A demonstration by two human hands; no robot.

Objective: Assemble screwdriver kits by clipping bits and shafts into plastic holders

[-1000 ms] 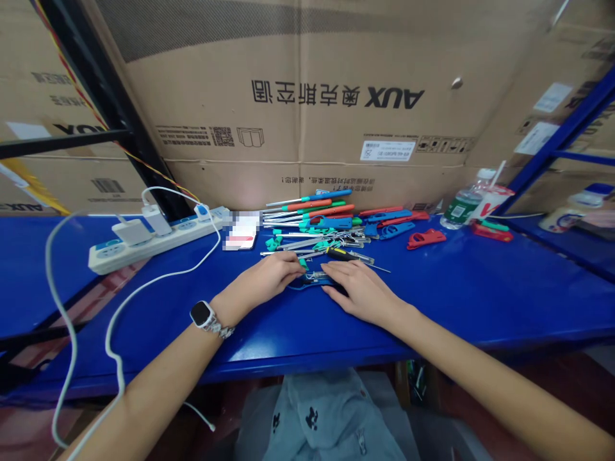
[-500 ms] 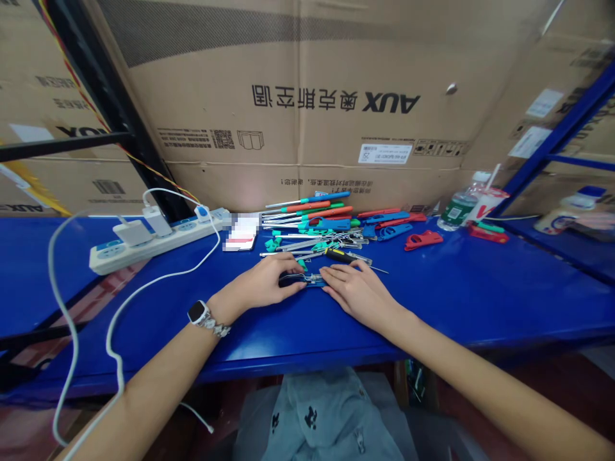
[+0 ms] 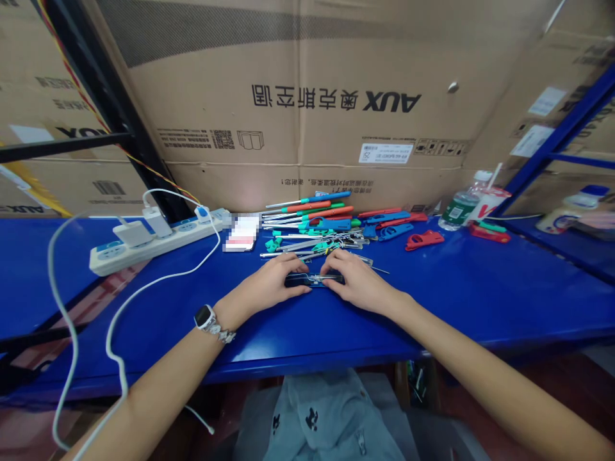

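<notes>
A dark blue lighter casing (image 3: 314, 280) with a wire and small metal parts inside lies lengthwise on the table in front of me. My left hand (image 3: 269, 283) grips its left end, thumb at the near side and fingers at the far side. At the other end, my right hand (image 3: 362, 283) has its thumb and fingertips closed on the casing and the parts in it. Just behind the hands is a pile of thin metal lighter tubes (image 3: 298, 245) with green pieces (image 3: 273, 245). The screwdriver's shaft (image 3: 381, 269) pokes out beyond my right hand; its handle is mostly hidden.
Long lighters (image 3: 307, 207) with coloured handles lie at the back. Red casing pieces (image 3: 425, 239) and blue ones (image 3: 394, 232) sit to their right. A power strip (image 3: 139, 253) with white cables stands left; a water bottle (image 3: 454, 211) stands right. Cardboard (image 3: 298, 57) walls the back.
My right hand has gone from lying flat over the casing's right end to pinching it with bent fingers, so more of the casing shows. My left hand has shifted slightly right.
</notes>
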